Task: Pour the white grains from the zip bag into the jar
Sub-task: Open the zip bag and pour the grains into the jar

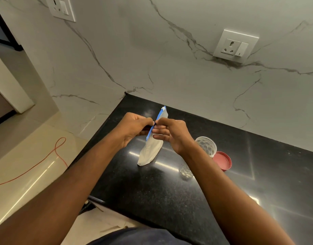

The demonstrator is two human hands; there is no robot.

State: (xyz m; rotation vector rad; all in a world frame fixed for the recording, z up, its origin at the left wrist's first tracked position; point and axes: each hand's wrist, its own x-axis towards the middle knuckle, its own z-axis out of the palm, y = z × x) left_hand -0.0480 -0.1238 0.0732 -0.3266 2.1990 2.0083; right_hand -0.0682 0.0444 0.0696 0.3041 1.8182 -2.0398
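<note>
Two grips [134, 129] [171, 134], zip bag [150, 152] pinched between

I see the jar [206, 145] on the counter [170, 191]. Left of the jar stands the zip bag [151, 149] (its bottom on the counter); the lid [223, 160] lies just right of the jar.

Bench [152, 188]: glossy black speckled stone. Zip bag [151, 149]: translucent plastic film with blue strip. Jar [206, 145]: clear faceted plastic; lid [223, 160]: red, smooth.
</note>
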